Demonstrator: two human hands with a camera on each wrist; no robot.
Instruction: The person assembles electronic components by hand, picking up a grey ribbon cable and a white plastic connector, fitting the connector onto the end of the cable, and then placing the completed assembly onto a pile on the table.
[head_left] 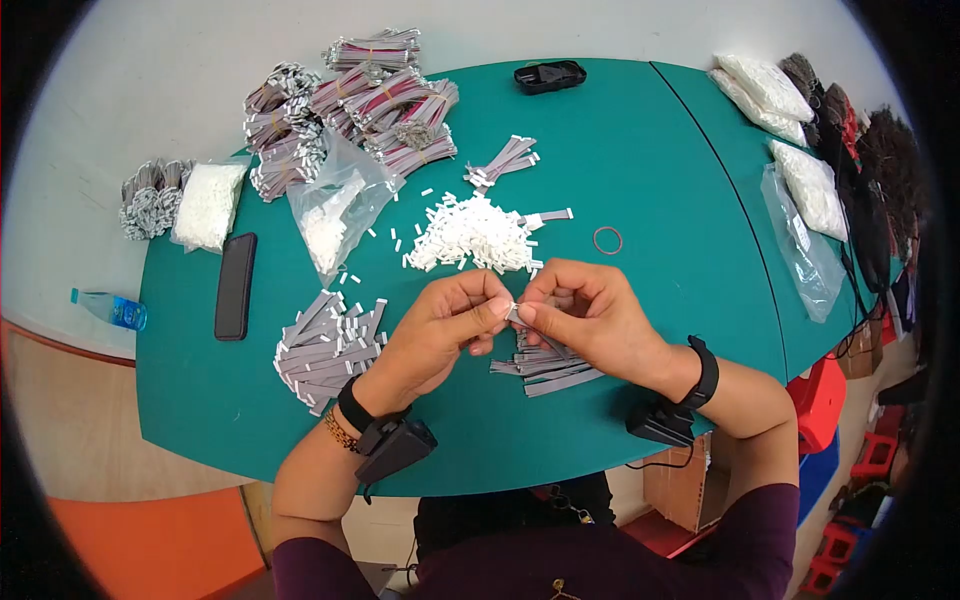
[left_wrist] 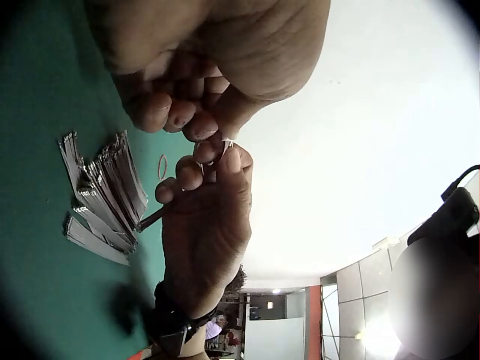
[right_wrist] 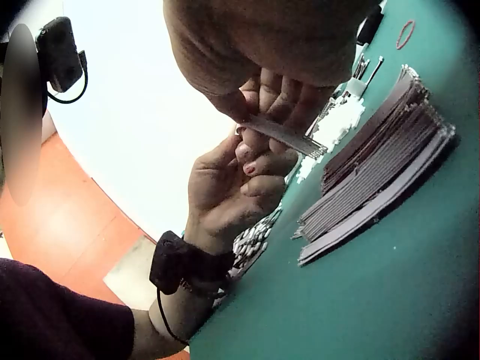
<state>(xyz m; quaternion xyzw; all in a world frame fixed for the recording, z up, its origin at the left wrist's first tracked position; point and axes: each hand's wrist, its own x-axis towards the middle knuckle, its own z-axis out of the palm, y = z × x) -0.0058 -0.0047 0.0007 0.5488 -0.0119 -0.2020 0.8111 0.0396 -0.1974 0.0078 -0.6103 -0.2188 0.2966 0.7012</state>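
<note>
Over the front of the green table my left hand (head_left: 440, 325) and right hand (head_left: 590, 315) meet at their fingertips. The right thumb and fingers grip a grey flat ribbon cable (right_wrist: 285, 136), whose length runs back beneath the palm. At the cable's end, my left thumb and fingers pinch a small white piece (head_left: 514, 309), mostly hidden by the fingertips. Below the right hand lies a stack of grey ribbon cables (head_left: 550, 380). Just beyond the hands is a heap of small white plastic pieces (head_left: 470, 238).
Ribbon cables with white ends (head_left: 325, 350) lie left of the hands. Beyond are a clear bag (head_left: 345, 195), a black phone (head_left: 235, 287), bundled cables (head_left: 385, 100) and a red rubber band (head_left: 607, 240). White-filled bags (head_left: 810, 190) sit at the right.
</note>
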